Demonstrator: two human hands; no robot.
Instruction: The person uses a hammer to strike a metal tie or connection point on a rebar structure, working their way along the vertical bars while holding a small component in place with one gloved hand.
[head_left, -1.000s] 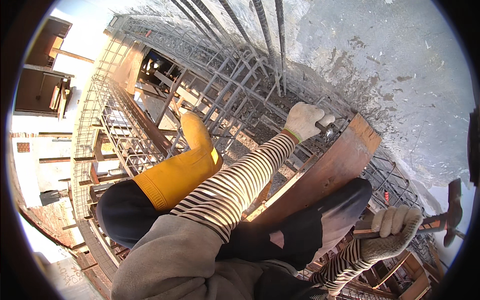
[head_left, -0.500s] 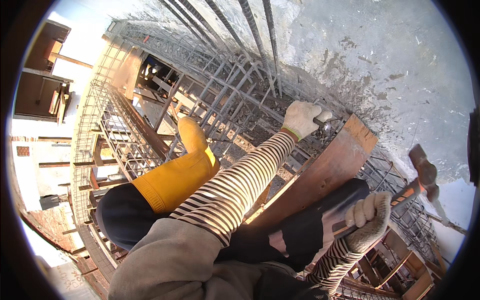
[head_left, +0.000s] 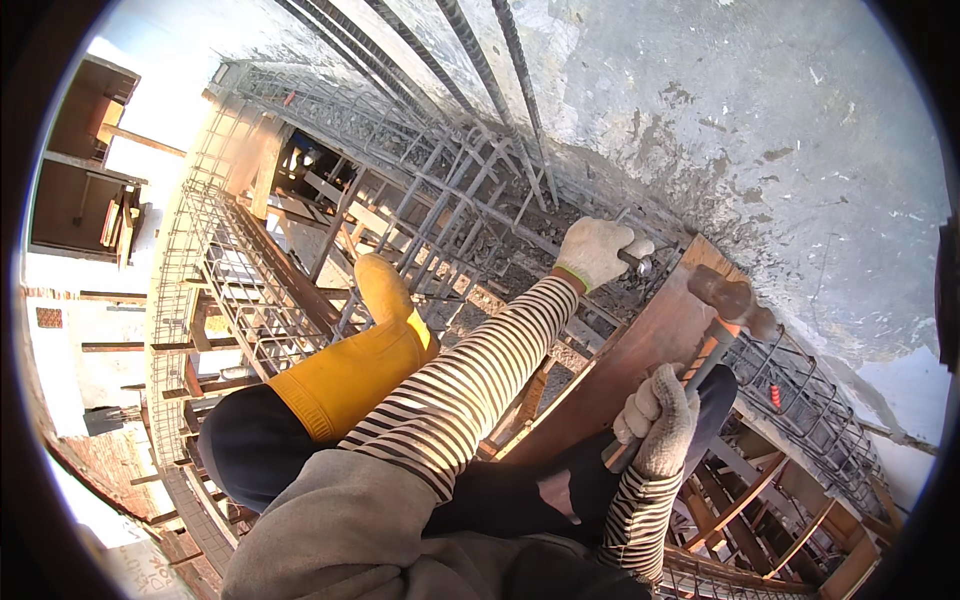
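My left hand point(head_left: 595, 252), in a pale knit work glove, is closed around a short steel rod point(head_left: 634, 262), shaped like a chisel. Its rounded end sticks out toward the plank, while its other end is hidden by the hand and the rubble. My right hand point(head_left: 660, 420), gloved too, grips the handle of a hammer point(head_left: 718, 292). The hammer's heavy, rust-brown head is raised to the right of the rod and apart from it. Behind the hammer lies a reddish-brown wooden plank point(head_left: 620, 365). Broken concrete point(head_left: 565, 215) surrounds my left hand at the wall's foot.
A grey concrete wall point(head_left: 770, 110) rises beyond my hands. Upright rebar point(head_left: 470, 60) stands along it, with a rebar cage point(head_left: 440, 190) to the left. My yellow boot point(head_left: 350, 370) rests by the cage. More rebar point(head_left: 810, 390) and timber lie at right, with openings below.
The hammer and my right hand have swung left and inward, bringing the head over the plank. My left hand has shifted slightly, still holding the rod.
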